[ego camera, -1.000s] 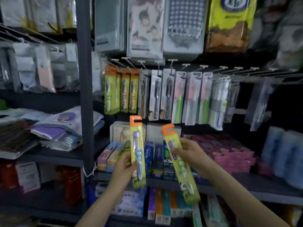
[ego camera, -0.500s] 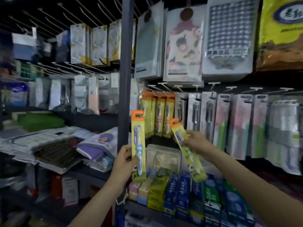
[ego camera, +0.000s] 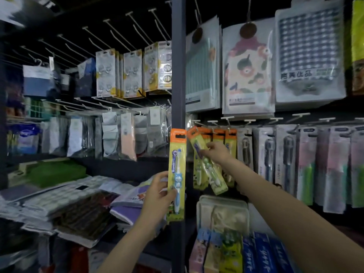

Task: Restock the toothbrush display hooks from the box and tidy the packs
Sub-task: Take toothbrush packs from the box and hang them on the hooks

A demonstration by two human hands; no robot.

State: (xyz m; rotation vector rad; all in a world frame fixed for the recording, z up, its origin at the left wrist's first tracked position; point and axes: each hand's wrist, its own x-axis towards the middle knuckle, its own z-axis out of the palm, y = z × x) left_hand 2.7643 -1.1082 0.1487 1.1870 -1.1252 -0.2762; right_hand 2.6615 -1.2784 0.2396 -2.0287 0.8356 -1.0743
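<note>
Print on the blue toothbrush pack [ego camera: 176, 174] is too small to be read; its lower left edge is covered by the left hand [ego camera: 157, 196]. The middle of the tilted green toothbrush pack [ego camera: 208, 164] is hidden by the right hand [ego camera: 215, 152]; whether its hang hole is seated on a hook [ego camera: 197, 123] cannot be told. The orange-topped packs [ego camera: 224, 138] behind are partly masked. Left-side socks [ego camera: 110, 134] are motion-blurred. The yellow bag [ego camera: 357, 46] is cut off by the right edge.
</note>
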